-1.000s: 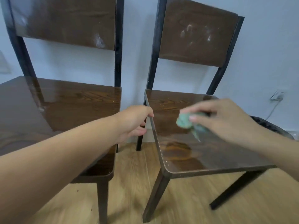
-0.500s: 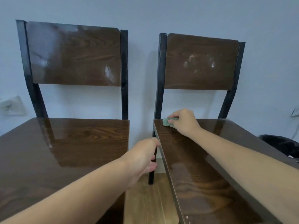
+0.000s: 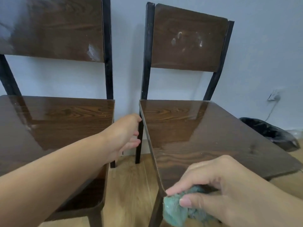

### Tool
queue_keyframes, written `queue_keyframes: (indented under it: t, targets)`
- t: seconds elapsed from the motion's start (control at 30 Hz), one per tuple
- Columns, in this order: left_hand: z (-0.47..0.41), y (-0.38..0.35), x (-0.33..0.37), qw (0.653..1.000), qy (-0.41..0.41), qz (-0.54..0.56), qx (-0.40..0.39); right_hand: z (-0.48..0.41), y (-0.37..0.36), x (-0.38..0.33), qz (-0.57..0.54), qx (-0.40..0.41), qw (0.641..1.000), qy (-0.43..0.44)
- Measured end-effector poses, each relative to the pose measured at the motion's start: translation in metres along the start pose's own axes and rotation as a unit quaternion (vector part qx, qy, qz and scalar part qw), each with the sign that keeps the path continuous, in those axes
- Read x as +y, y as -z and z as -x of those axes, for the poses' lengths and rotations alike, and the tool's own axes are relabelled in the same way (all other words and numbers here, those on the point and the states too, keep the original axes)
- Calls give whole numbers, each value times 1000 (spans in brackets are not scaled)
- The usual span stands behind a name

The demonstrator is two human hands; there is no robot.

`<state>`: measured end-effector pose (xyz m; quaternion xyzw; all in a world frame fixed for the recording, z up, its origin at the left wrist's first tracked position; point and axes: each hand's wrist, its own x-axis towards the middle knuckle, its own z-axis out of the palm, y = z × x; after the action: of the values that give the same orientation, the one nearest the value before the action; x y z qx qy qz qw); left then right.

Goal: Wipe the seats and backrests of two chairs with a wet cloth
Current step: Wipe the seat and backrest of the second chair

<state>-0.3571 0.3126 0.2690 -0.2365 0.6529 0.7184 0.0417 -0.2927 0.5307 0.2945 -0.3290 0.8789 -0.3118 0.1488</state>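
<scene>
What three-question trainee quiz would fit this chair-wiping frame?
1. True or false: the right hand holds the green cloth.
2. The cloth is at which corner of the right chair's seat? A near left, B far right.
3. Fill in: white smudges show on the right chair's ____.

Key: 1 true. 2 A. 3 backrest.

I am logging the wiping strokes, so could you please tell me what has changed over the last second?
The right hand, gripping the green cloth, went from mid-seat to the back left corner of the right chair's seat, then drew back to the front left corner. The left hand stayed on that seat's left edge. The white smudges on its backrest remain.
</scene>
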Motion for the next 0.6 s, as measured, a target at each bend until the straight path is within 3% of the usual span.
queue_keyframes:
  t: [0.1,0.17,0.27,0.37,0.47,0.6]
  targets:
    - [1,-2,-7,1000,-5,-6,-12,5,41,17,-60,87,993,-58]
    - [3,-6,-12,1000,8,-13,-21,-13,86,56,-15,208,973,-96]
    - [6,-13,-14,999,20,-34,-25,-51,153,148,108,338,914,-199]
    - [7,-17,-14,999,24,-43,-21,-73,178,219,154,362,879,-270]
    - [5,-17,-12,999,24,-40,-11,-74,163,241,157,390,863,-280]
    - [2,-12,-13,999,29,-41,-3,-57,124,206,148,368,887,-237]
